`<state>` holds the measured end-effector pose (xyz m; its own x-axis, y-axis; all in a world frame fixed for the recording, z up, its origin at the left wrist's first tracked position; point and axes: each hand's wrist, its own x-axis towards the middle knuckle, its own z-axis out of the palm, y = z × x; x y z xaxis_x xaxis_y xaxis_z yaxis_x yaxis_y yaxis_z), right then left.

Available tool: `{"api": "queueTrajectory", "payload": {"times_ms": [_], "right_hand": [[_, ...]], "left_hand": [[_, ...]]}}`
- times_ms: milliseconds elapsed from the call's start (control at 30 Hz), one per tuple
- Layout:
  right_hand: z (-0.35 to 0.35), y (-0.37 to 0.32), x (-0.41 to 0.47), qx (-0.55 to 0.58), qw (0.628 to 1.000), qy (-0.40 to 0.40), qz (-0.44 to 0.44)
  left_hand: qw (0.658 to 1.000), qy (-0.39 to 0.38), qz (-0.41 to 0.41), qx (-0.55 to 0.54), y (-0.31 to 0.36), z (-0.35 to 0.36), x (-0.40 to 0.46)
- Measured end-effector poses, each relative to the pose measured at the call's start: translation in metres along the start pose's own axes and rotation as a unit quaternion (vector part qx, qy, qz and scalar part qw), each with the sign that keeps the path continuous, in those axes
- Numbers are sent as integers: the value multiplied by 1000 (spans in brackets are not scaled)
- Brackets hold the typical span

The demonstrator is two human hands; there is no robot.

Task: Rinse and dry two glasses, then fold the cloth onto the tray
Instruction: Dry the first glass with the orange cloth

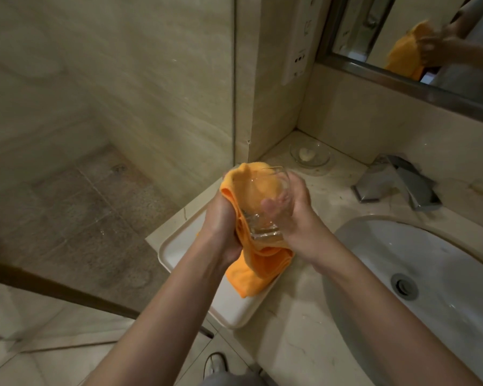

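Bunching the cloth (251, 263), the left hand (223, 227) curls its fingers round the soft orange folds above the tray (179, 246). Beside it, the right hand (293, 218) wraps the glass (265, 215), cloth stuffed inside. Wet glass is likely slippery and fragile; gripping its thick base seems safest.

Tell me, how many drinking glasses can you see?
1. The glass is held in the right hand, with the orange cloth stuffed inside it by the left hand. A second glass may be hidden.
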<state>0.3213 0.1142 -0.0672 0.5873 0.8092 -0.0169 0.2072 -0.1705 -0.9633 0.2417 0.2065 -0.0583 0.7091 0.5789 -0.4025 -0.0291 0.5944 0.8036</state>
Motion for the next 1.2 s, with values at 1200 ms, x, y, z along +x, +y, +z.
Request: {"api": "queueTrajectory", "payload": {"times_ms": [1200], "right_hand": [[3,-2,-11,25,997,70,-17]], "left_hand": [[991,86,85,63,-21,20,-14]]}}
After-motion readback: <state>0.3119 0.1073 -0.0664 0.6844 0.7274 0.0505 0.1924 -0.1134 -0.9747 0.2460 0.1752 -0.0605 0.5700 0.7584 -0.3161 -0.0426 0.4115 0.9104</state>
